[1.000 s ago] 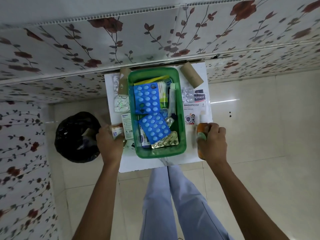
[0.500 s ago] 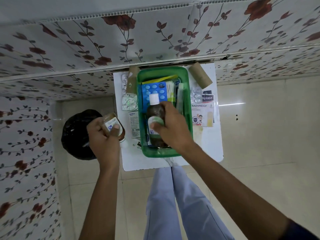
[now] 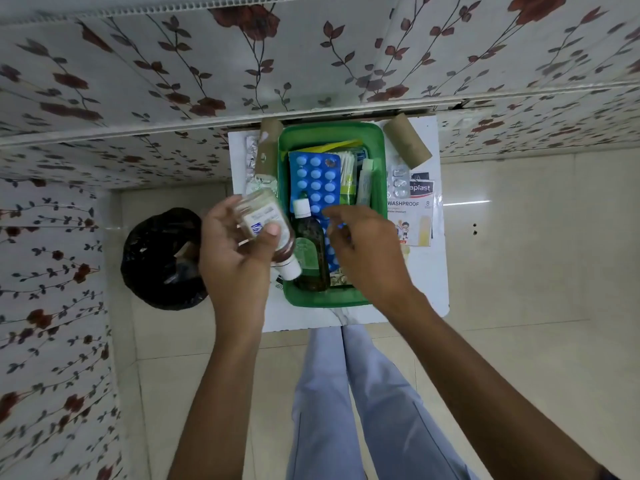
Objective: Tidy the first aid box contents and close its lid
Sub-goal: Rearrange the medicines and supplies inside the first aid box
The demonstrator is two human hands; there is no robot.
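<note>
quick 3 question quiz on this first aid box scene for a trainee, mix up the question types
1. True or false: the dark brown bottle with the white cap lies inside the green plastic box.
2. Which hand holds the small brown labelled bottle?
A. left hand
B. right hand
C. neither
3. Fill in: the waterproof plaster packet lies on the white table, to the ____ of the box.

Key
1. True.
2. A; the right hand's grip is empty.
3. Right.
</note>
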